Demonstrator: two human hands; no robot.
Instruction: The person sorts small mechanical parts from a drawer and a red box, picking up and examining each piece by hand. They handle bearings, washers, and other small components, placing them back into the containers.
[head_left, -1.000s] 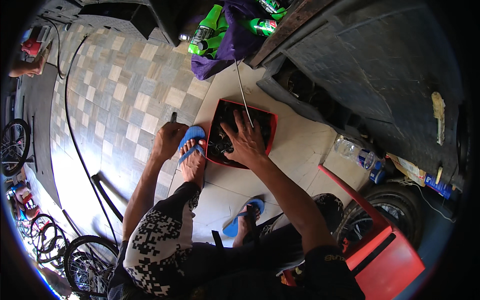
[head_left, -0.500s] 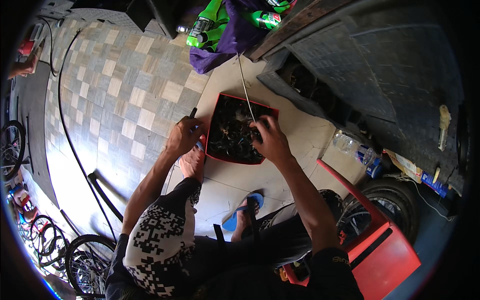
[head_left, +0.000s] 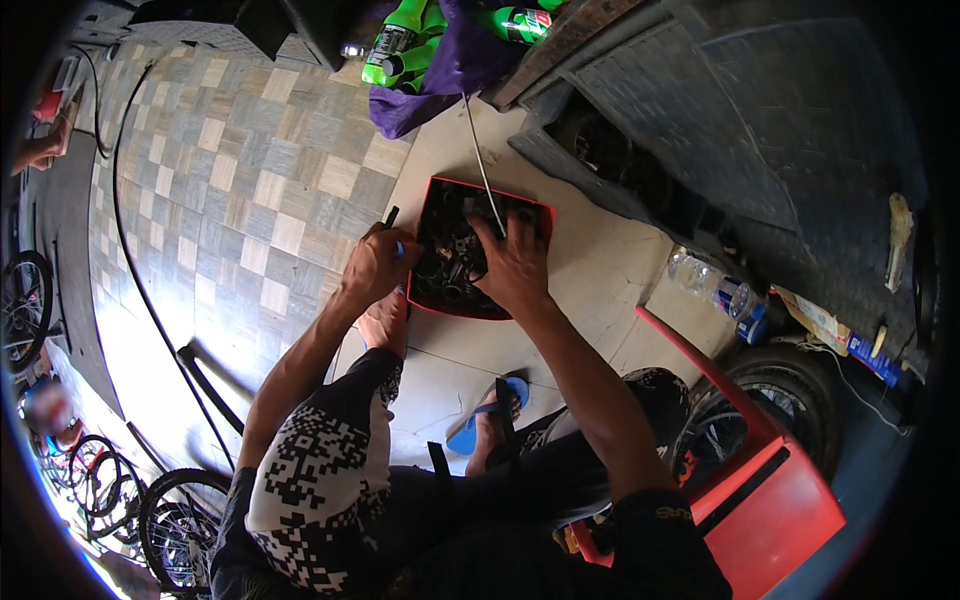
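A red-rimmed box [head_left: 480, 312] sits on the floor in front of me, filled with dark, tangled small parts whose kinds I cannot make out. My right hand [head_left: 516, 268] reaches into it from the near right, thumb and fingers apart among the parts. Between thumb and forefinger runs the lower end of a thin metal rod [head_left: 481, 160]; the rod slants up toward a purple bag [head_left: 462, 62]. My left hand [head_left: 375, 265] is closed beside the box's left edge. Out of its top pokes a narrow black stick-like thing [head_left: 391, 216], and a small blue bit shows at the fingers.
Green bottles [head_left: 395, 45] fill the purple bag. At right stand a red plastic chair [head_left: 770, 510], a tire [head_left: 800, 385] and a clear bottle [head_left: 705, 280]. A dark panel [head_left: 740, 120] leans at upper right. Along the left run a black cable [head_left: 122, 210] and bicycles [head_left: 180, 520].
My right hand has moved left and deeper over the box, its fingers spreading among the parts. The left hand has turned slightly, still holding the black thing. The view has shifted a little.
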